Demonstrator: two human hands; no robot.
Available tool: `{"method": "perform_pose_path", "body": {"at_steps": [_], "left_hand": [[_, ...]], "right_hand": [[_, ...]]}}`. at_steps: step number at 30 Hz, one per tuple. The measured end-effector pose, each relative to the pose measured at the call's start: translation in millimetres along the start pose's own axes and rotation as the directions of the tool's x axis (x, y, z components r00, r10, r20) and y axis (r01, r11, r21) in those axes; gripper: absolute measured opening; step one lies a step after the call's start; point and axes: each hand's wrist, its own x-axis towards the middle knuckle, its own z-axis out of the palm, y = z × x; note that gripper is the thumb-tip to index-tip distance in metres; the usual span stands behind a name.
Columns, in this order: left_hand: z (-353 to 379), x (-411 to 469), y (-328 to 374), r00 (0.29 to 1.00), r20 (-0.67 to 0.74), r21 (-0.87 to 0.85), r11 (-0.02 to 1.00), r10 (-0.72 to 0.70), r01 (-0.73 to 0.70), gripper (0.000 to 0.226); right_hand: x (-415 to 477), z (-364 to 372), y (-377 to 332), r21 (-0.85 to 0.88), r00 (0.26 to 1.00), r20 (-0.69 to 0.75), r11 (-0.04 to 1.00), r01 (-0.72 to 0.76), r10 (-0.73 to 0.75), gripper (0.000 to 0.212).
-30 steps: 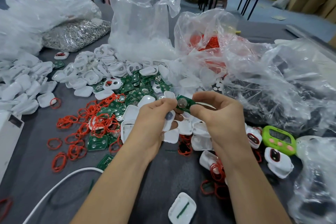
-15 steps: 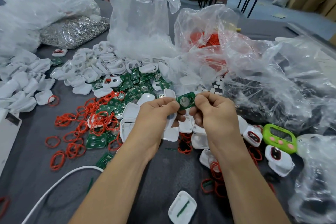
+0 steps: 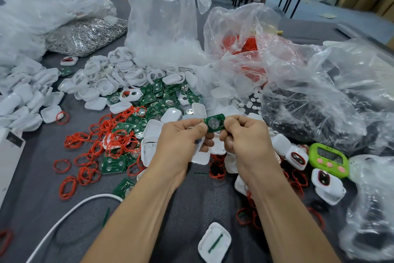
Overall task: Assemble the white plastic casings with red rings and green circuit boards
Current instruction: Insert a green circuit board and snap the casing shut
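Observation:
A small green circuit board (image 3: 214, 123) with a round silver pad is pinched from both sides above the table. My left hand (image 3: 181, 141) pinches its left edge and also holds a white plastic casing (image 3: 199, 145) under its curled fingers. My right hand (image 3: 245, 137) pinches the board's right edge. Below and behind the hands lie loose white casings (image 3: 153, 132), more green boards (image 3: 157, 100) and scattered red rings (image 3: 110, 132). Casings fitted with red rings (image 3: 297, 157) sit to the right.
Large clear plastic bags (image 3: 166, 17) of parts crowd the back and right side. A bag of metal pieces (image 3: 85, 34) lies at back left. A green timer (image 3: 329, 159) sits at right, a white cable (image 3: 70, 211) curves at front left, and one casing (image 3: 214, 242) lies near the front edge.
Both hands have drawn closer together on the green board and curled tighter round it. The board now faces flatter toward the camera.

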Motion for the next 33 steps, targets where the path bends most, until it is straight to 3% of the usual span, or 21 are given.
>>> {"method": "perform_pose_path", "body": {"at_steps": [5, 10, 15, 18, 21, 24, 29, 33], "left_hand": [[-1.3, 0.9, -2.4, 1.000, -0.005, -0.007, 1.000, -0.006, 0.006, 0.021], [-2.0, 0.5, -3.6, 1.000, 0.001, -0.007, 1.000, -0.023, 0.023, 0.045], [-2.5, 1.4, -3.3, 0.999, -0.025, -0.029, 0.998, -0.047, 0.047, 0.021], [-2.9, 2.0, -4.7, 0.998, -0.034, -0.023, 0.999, -0.050, 0.049, 0.019], [-1.9, 2.9, -5.8, 0.999, -0.029, 0.006, 1.000, -0.020, 0.020, 0.023], [0.5, 1.9, -6.2, 1.000, 0.003, 0.101, 0.995, 0.021, -0.022, 0.022], [0.2, 1.4, -7.1, 0.998, -0.014, 0.156, 0.986, 0.056, -0.053, 0.014], [0.8, -0.3, -4.7, 0.996, -0.030, 0.204, 0.976, 0.085, -0.077, 0.020]], "right_hand": [[-0.1, 0.5, 2.0, -0.004, 1.000, -0.007, 1.000, -0.021, 0.021, 0.039], [-1.2, 1.2, 2.1, 0.021, 0.998, -0.002, 0.998, -0.056, 0.056, 0.036], [-2.5, 1.8, 2.5, 0.043, 0.995, -0.001, 0.994, -0.101, 0.101, 0.038], [-3.6, 1.5, 4.0, 0.037, 0.994, 0.003, 0.993, -0.112, 0.112, 0.039], [-2.0, 0.3, 3.3, -0.112, 0.999, -0.036, 0.993, -0.031, 0.027, 0.041], [-1.3, -0.6, -0.9, -0.296, 0.992, -0.035, 0.950, 0.102, -0.118, 0.022], [-2.6, -2.7, 0.0, -0.278, 0.984, 0.062, 0.944, 0.179, -0.168, 0.021], [-1.8, -9.3, -3.2, -0.417, 0.960, 0.091, 0.865, 0.279, -0.266, 0.025]]}}
